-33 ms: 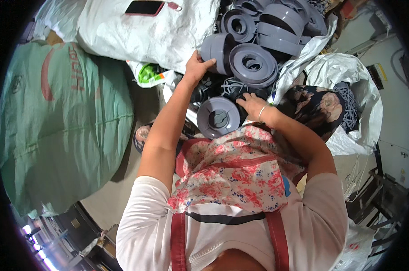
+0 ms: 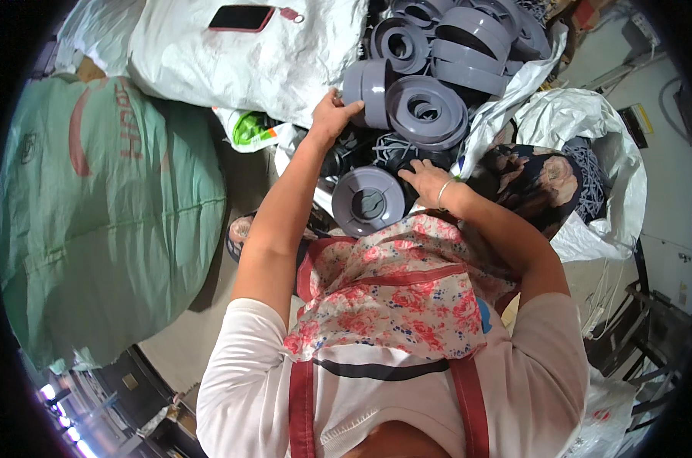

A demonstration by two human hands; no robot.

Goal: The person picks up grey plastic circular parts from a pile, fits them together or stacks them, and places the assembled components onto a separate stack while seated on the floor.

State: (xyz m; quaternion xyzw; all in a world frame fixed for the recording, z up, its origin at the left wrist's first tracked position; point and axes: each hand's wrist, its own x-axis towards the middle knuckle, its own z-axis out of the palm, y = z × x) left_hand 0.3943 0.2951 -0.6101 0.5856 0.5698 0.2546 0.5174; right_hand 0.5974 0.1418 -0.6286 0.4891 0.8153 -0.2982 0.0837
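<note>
My left hand [image 2: 332, 118] is closed at the left side of a grey round plastic part [image 2: 374, 93], its thumb pressed against the rim and its other fingers partly hidden. The part lies on its side, with a second like one seemingly stacked against it. Just right of it rests a wide grey flanged part [image 2: 424, 108] with a stepped round opening. My right hand [image 2: 428, 183] has its fingers spread over black pieces [image 2: 396, 156] below that part; the fingertips seem to touch them. Closest to my apron, a grey disc-shaped part [image 2: 368, 201] lies with its round centre facing up.
More grey round parts [image 2: 472, 46] are heaped farther off. A white sack [image 2: 247, 69] at the far left bears a phone [image 2: 241, 17]. A big green sack [image 2: 117, 229] fills the left side. At the right, an open white sack [image 2: 621, 145] holds thin grey pieces [image 2: 588, 179].
The grey part at my left hand has turned slightly. The whole view has shifted a little; my right hand keeps nearly the same place.
</note>
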